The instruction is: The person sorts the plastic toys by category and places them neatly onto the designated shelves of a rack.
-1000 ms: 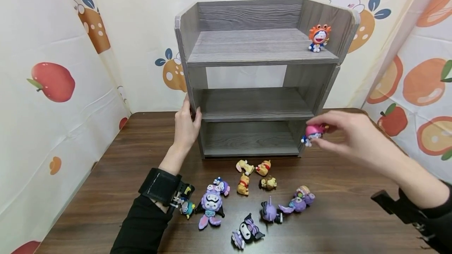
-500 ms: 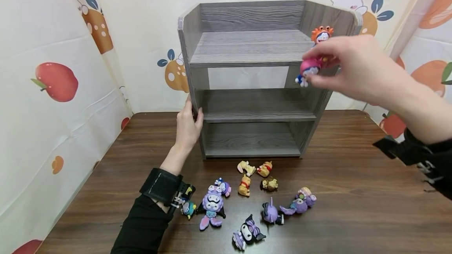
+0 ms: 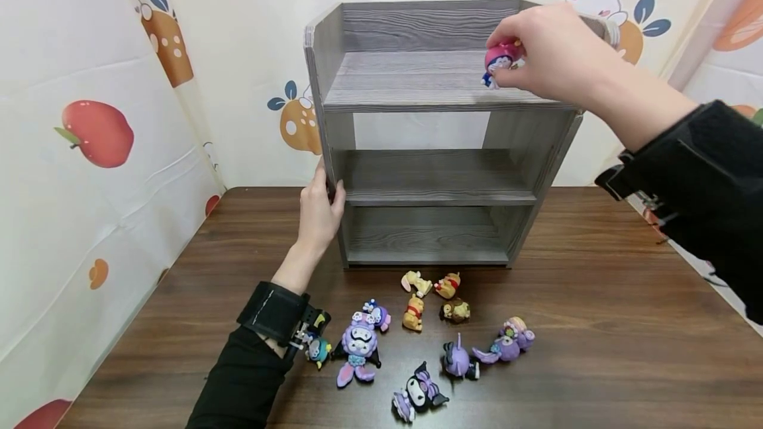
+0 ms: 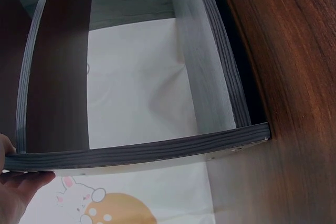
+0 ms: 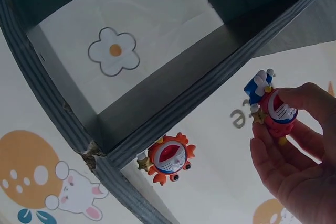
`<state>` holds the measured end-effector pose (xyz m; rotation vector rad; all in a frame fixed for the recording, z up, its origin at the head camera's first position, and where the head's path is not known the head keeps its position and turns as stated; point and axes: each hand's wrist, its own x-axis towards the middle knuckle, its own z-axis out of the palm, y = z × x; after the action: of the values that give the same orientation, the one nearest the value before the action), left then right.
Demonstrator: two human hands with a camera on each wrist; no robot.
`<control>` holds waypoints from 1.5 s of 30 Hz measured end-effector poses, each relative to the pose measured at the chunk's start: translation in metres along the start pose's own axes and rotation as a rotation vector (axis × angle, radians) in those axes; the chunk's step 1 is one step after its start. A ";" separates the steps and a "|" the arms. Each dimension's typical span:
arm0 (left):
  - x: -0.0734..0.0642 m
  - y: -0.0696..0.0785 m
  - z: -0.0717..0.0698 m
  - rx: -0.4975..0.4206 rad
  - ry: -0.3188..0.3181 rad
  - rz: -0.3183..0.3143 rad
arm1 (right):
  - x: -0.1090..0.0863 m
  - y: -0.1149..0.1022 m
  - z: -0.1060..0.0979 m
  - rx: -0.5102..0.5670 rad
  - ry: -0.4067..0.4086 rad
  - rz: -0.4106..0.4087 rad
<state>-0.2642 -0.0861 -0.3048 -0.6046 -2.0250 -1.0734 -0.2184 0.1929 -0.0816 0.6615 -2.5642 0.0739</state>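
A grey wood-grain shelf unit (image 3: 441, 202) stands upright on the table. My left hand (image 3: 318, 217) grips the edge of its left side panel, fingers outside and thumb at the front, as the left wrist view also shows. Above the right part of the top board, my right hand (image 3: 557, 51) pinches a small Doraemon figurine (image 3: 498, 61) with a pink-red hood and blue cape. In the right wrist view, this figurine (image 5: 275, 109) is held apart from the board, and an orange crab-hooded Doraemon figurine (image 5: 170, 155) is at the shelf's right corner. The head view hides the crab one behind my right hand.
Several small figurines lie on the brown table (image 3: 596, 323) before the shelf: yellow bears (image 3: 413, 313), a purple figure with long ears (image 3: 358, 346), a black-and-purple one (image 3: 419, 389) and a purple pair (image 3: 507, 341). Fruit-printed cloth (image 3: 238, 32) surrounds the table.
My right hand has lifted the Doraemon figurine from beside the shelf's lower right up to the top board, then inward and slightly left. My left hand keeps its hold on the side panel.
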 end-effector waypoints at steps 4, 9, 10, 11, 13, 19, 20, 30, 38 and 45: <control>0.000 0.000 0.000 0.002 -0.001 0.003 | 0.014 0.006 0.003 -0.027 -0.024 -0.004; 0.000 0.000 0.001 0.003 0.002 0.001 | 0.026 0.011 0.006 -0.071 -0.086 0.012; 0.000 0.000 0.001 0.001 0.003 0.001 | 0.028 0.012 0.007 -0.078 -0.103 0.018; 0.000 0.000 0.001 0.002 0.004 0.001 | 0.030 0.013 0.008 -0.077 -0.120 0.025; 0.000 -0.001 0.001 0.004 0.006 0.002 | 0.032 0.014 0.009 -0.077 -0.152 0.033; 0.000 -0.001 0.002 0.006 0.007 0.002 | 0.037 0.017 0.013 -0.092 -0.197 0.031; 0.000 -0.001 0.002 0.005 0.007 0.001 | 0.037 0.017 0.013 -0.093 -0.199 0.033; 0.000 0.001 0.003 -0.001 0.002 -0.009 | 0.041 0.019 0.013 -0.101 -0.246 0.067; 0.000 0.001 0.003 -0.005 -0.005 -0.017 | 0.042 0.023 0.014 -0.139 -0.299 0.083; -0.001 0.000 0.003 -0.009 0.001 -0.014 | 0.043 0.025 0.014 -0.148 -0.314 0.070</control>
<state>-0.2650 -0.0836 -0.3062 -0.5955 -2.0275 -1.0916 -0.2694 0.1931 -0.0721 0.5636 -2.8581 -0.2111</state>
